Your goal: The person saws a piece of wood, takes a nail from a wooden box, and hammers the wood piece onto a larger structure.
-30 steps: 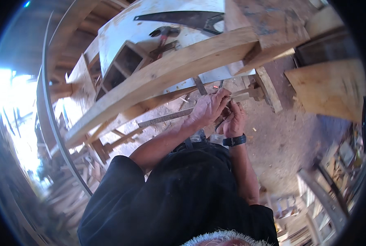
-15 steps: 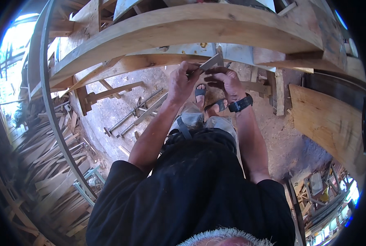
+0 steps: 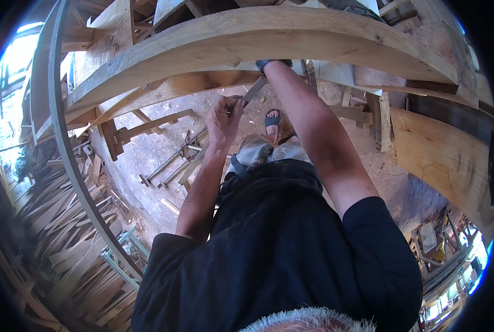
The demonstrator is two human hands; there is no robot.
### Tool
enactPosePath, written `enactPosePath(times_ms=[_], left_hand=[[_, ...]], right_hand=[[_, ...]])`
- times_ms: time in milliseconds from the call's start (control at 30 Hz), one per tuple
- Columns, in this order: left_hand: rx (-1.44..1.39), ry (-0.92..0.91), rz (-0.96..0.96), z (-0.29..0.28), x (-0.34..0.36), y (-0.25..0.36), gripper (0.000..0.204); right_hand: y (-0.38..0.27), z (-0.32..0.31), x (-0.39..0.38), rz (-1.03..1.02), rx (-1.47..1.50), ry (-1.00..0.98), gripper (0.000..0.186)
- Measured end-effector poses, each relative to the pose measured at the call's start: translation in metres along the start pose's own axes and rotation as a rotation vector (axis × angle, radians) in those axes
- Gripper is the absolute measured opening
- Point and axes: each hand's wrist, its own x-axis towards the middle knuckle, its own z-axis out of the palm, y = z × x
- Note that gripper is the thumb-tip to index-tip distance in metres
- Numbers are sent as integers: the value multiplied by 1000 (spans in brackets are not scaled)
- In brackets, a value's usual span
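Observation:
My left hand (image 3: pixel 225 117) is closed round the lower end of a thin flat strip (image 3: pixel 255 91), held at a slant over the floor. The strip's upper end points toward the large curved wooden beam (image 3: pixel 214 51); whether it is wood or metal I cannot tell. My right forearm (image 3: pixel 313 119) reaches forward under that beam. Past the dark wristwatch (image 3: pixel 270 63), the right hand is hidden by the beam, so its fingers and anything in them do not show.
Bar clamps (image 3: pixel 169 165) lie on the floor to the left. Heaped wood offcuts (image 3: pixel 81 232) fill the far left behind a long upright bar (image 3: pixel 73 149). A wide wooden board (image 3: pixel 440 157) stands at the right. Wooden legs (image 3: pixel 384 122) rise at the right under the frame.
My right hand has left the strip beside my left hand and moved forward beneath the curved beam. My left hand has shifted slightly left and nearer, still gripping the strip.

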Motion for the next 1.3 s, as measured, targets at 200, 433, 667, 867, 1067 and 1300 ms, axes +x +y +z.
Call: enactPosePath(times_ms=[200, 433, 667, 867, 1067, 1300], left_hand=[[47, 11, 13, -12, 2, -4, 6], [222, -26, 101, -16, 7, -6, 10], [27, -183, -25, -7, 5, -18, 6], [-42, -192, 4, 17, 8, -31, 6], [9, -176, -39, 42, -16, -37, 6], [67, -115, -136, 48, -46, -63, 12]], right_hand=[[-17, 26, 5, 62, -131, -3, 29], [9, 15, -12, 128, -194, 97, 31], [45, -15, -45, 49, -23, 139, 34], [73, -37, -27, -221, 33, 101, 28], [77, -71, 8, 33, 500, -120, 20], [66, -50, 23, 159, 861, -133, 18]])
